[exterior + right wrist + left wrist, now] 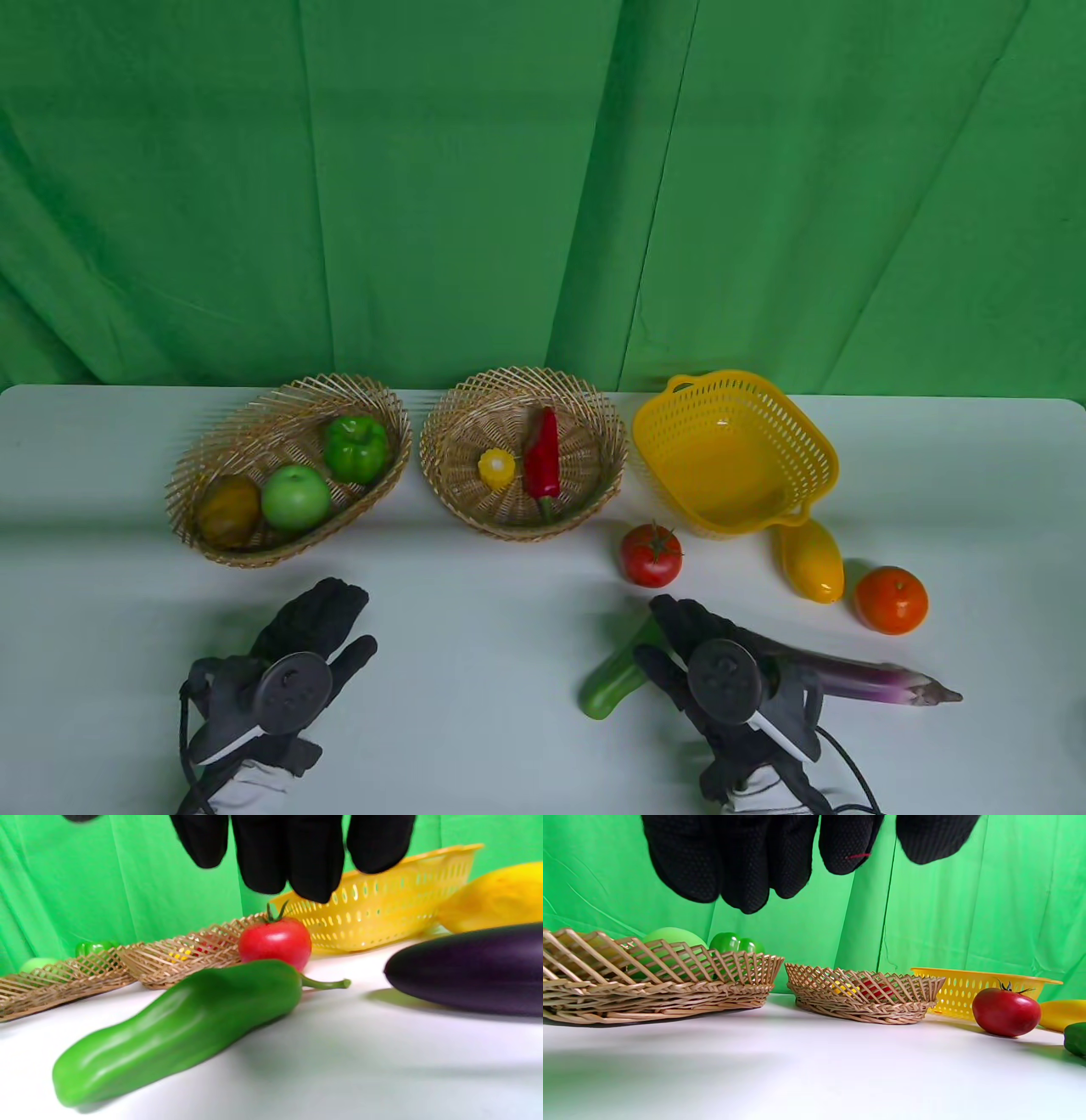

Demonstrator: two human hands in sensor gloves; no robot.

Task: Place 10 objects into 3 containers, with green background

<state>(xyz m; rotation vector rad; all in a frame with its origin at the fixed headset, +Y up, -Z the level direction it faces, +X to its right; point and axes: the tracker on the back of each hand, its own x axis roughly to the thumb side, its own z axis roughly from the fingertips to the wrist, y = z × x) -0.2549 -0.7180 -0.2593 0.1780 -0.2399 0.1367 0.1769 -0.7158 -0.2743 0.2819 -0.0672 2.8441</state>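
Table view shows the left hand hovering over the white table, fingers loosely spread and holding nothing. Right hand hangs over a green pepper and a purple eggplant, fingers extended, gripping nothing. Left wicker basket holds three items; the middle wicker basket holds corn and a red chili. Beside the yellow basket lie a tomato, yellow fruit and orange

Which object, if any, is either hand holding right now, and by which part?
Nothing is held. The left hand hovers with fingers free; the right hand is above the green pepper and eggplant, gripping neither.
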